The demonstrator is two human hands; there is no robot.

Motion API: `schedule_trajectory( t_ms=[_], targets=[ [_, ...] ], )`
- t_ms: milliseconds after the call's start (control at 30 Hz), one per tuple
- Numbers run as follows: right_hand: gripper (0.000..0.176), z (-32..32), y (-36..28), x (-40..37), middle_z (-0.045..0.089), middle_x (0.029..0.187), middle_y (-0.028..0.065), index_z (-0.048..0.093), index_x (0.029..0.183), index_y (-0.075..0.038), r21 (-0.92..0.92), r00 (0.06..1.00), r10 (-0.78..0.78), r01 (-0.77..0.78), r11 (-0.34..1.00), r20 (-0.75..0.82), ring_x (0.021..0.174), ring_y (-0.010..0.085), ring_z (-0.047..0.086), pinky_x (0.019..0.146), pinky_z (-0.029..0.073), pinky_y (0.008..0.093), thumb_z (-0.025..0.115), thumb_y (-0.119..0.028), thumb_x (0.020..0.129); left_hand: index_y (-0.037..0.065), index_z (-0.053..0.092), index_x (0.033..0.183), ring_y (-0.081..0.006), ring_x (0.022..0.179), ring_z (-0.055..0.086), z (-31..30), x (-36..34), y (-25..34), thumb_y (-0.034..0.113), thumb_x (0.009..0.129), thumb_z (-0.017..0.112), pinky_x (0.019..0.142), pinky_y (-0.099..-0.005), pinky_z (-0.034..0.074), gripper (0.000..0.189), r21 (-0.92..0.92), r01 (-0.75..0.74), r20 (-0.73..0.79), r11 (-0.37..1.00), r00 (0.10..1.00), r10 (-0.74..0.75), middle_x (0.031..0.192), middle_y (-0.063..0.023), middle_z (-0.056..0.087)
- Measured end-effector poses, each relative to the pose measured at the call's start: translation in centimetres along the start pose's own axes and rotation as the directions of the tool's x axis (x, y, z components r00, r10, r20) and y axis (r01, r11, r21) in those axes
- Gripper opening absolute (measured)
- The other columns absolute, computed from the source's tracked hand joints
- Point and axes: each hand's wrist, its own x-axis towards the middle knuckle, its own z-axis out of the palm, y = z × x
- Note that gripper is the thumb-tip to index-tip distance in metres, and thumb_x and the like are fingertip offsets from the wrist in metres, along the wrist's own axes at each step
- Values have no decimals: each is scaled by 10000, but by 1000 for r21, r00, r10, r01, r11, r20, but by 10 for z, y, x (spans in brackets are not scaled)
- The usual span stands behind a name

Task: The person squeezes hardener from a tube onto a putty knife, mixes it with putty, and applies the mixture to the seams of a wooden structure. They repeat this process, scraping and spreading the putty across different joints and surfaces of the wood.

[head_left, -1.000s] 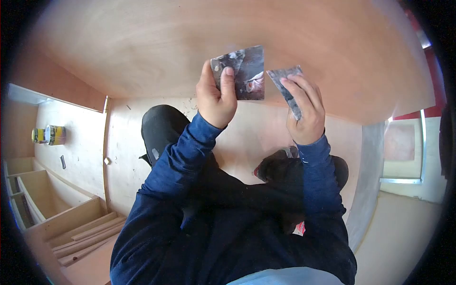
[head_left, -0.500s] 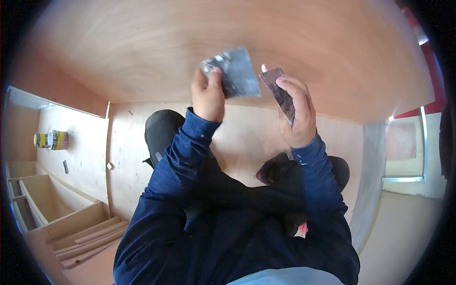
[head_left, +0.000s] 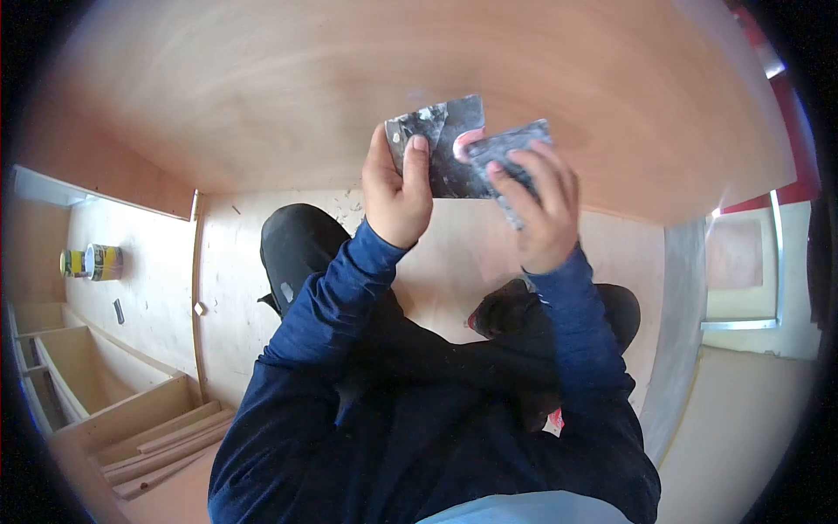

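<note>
My left hand [head_left: 398, 188] is closed on a dark, flat square plate [head_left: 449, 175] with whitish smears, its thumb pressed on the plate's face. Closed round a smaller flat scraper [head_left: 515, 142] is my right hand [head_left: 546, 210]. A dab of pink paste [head_left: 467, 141] lies where the scraper's left edge meets or overlaps the plate; whether they touch there is unclear. Both tools are held up in front of a large wooden panel [head_left: 305, 105].
Two tins [head_left: 105, 262] stand on the floor at the left, with a small dark piece [head_left: 119, 311] near them. Wooden strips [head_left: 166, 441] lie at the lower left beside a compartmented wooden frame [head_left: 113, 402]. A metal frame [head_left: 777, 262] is at the right.
The plate has moved slightly right and turned, showing its dark face. My right hand has tilted the scraper and brought it left against or over the plate's edge, with the pink paste between them.
</note>
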Motion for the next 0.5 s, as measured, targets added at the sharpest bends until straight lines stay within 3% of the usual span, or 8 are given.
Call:
schedule_trajectory(
  t_ms=[33, 100, 167, 300, 333, 400, 500],
  targets=[
    [427, 2, -1, -3, 585, 1096, 108, 683, 1027, -89, -87, 996, -41, 48, 995, 79, 1085, 320, 548, 898, 444, 426, 618, 84, 642, -19, 525, 1073, -88, 835, 546, -1, -2, -1, 127, 972, 466, 751, -238, 450, 187, -1, 1, 10, 1000, 1000, -1, 919, -27, 601],
    [429, -7, -6, 5, 588, 1098, 93, 685, 1036, -104, -84, 993, -55, 64, 994, 109, 1107, 318, 539, 925, 428, 427, 620, 66, 648, -18, 523, 1076, -83, 839, 547, -7, -2, -6, 128, 973, 464, 748, -236, 450, 188, 35, 71, 55, 997, 996, -72, 926, -29, 602],
    [406, -18, -20, 13, 588, 1091, 89, 689, 1022, -92, 86, 999, -25, 27, 996, -24, 1114, 327, 534, 956, 405, 425, 613, 64, 654, -17, 518, 1091, -82, 844, 550, -5, -7, -2, 128, 974, 459, 755, -237, 449, 195, 0, 105, 54, 995, 993, -104, 943, -33, 604],
    [396, -2, -15, 5, 581, 1083, 123, 685, 1012, -60, 78, 999, 20, -23, 997, 39, 1115, 348, 534, 923, 446, 421, 616, 101, 657, -4, 512, 1128, -91, 858, 561, 1, -4, -6, 125, 971, 460, 756, -253, 455, 210, -207, 178, 38, 962, 984, -174, 965, -35, 601],
    [396, 0, -14, 8, 581, 1083, 123, 685, 1012, -60, 83, 999, 9, -12, 997, 38, 1115, 348, 534, 923, 446, 421, 616, 101, 657, 1, 513, 1127, -103, 856, 567, 0, -1, -8, 118, 970, 459, 754, -256, 459, 203, -331, 258, 37, 907, 965, -261, 963, -38, 600],
    [391, -2, -18, 6, 574, 1087, 124, 683, 1019, -57, 260, 989, 23, 15, 966, -144, 1126, 351, 527, 919, 454, 433, 606, 121, 680, 10, 514, 1121, -136, 853, 580, 1, 0, -2, 107, 968, 458, 753, -269, 473, 190, -494, 396, 86, 774, 908, -409, 961, -48, 598],
    [392, 22, -6, -8, 570, 1087, 124, 677, 1028, -52, 247, 994, 39, -12, 969, -106, 1128, 356, 525, 928, 452, 437, 584, 141, 700, -26, 499, 1119, -129, 893, 584, 1, -4, -10, 40, 959, 457, 794, -277, 492, 178, -528, 324, 73, 785, 938, -338, 1007, -72, 611]
  ],
)
